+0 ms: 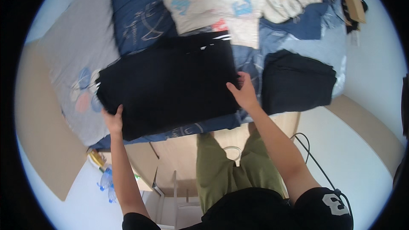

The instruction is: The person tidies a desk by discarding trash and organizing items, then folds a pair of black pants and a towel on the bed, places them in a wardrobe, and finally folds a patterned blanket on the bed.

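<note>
Before me on the bed lies a black garment (179, 80), spread fairly flat with white stripes near its far right corner and a little white at its left edge. My left hand (114, 120) grips its near left edge, thumb on top and the other fingers hidden beneath. At the right edge my right hand (245, 92) holds the cloth, with its thumb over the fabric and fingertips curled at the border. A second black garment (297, 84), folded into a stack, rests just right of that hand.
A printed cream cloth (211, 0) lies beyond the garment, with a navy pillow or bedding (142, 12) on its left. Grey bedding (80, 54) covers the left side. A cardboard piece (351, 0) stands far right. Plastic bottles (107, 179) are low left; a dark cable (316, 163) hangs right.
</note>
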Demonstrator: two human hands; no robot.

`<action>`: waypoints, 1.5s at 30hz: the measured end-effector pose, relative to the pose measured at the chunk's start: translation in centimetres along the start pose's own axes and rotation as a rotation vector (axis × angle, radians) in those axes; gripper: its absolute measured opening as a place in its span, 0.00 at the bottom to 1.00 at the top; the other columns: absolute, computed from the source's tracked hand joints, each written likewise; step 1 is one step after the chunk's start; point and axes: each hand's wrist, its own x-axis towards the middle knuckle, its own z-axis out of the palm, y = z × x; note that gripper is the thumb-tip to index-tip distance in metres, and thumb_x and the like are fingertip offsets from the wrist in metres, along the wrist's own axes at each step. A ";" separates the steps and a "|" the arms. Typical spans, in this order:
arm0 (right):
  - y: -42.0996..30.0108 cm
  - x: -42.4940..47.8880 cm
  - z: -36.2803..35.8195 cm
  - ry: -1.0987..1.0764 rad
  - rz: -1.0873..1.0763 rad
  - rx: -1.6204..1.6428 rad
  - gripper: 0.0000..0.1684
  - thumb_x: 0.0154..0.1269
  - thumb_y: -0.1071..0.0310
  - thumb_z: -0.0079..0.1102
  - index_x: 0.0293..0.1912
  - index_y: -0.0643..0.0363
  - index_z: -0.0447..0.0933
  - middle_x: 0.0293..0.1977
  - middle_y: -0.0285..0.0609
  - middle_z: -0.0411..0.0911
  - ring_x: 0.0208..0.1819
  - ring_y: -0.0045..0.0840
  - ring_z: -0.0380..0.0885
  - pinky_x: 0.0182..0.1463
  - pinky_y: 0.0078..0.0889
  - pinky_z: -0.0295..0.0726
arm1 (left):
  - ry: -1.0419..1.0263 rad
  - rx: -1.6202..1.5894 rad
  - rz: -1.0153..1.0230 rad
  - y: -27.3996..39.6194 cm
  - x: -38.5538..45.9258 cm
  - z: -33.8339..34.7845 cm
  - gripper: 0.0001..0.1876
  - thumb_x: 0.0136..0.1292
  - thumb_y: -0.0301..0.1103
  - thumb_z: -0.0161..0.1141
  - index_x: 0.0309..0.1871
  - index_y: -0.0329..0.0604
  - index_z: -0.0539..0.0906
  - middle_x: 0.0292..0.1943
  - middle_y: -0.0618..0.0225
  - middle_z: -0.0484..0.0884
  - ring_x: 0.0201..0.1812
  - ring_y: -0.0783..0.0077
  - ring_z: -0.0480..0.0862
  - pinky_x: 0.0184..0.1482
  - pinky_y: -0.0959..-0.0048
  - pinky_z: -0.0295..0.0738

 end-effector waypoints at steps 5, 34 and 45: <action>0.7 -2.5 -10.4 0.240 -0.129 0.164 0.22 0.68 0.71 0.68 0.58 0.60 0.73 0.43 0.38 0.80 0.42 0.17 0.80 0.45 0.22 0.79 | 0.217 -0.048 0.218 16.7 -11.7 8.4 0.29 0.62 0.29 0.71 0.65 0.35 0.72 0.61 0.55 0.74 0.64 0.59 0.74 0.69 0.61 0.65; 25.9 8.5 -49.6 -0.052 0.471 0.237 0.46 0.49 0.57 0.84 0.62 0.72 0.74 0.54 0.49 0.82 0.56 0.32 0.81 0.64 0.33 0.78 | -0.717 -0.581 -0.397 34.9 -28.7 39.3 0.33 0.55 0.31 0.79 0.63 0.33 0.78 0.56 0.60 0.84 0.55 0.67 0.83 0.59 0.72 0.77; 23.3 7.6 -48.8 -0.075 0.474 0.350 0.37 0.56 0.61 0.79 0.61 0.68 0.76 0.53 0.48 0.83 0.53 0.31 0.82 0.59 0.32 0.80 | -0.658 -0.632 -0.428 36.3 -29.3 38.9 0.36 0.56 0.30 0.78 0.67 0.35 0.73 0.61 0.59 0.80 0.60 0.64 0.81 0.63 0.69 0.75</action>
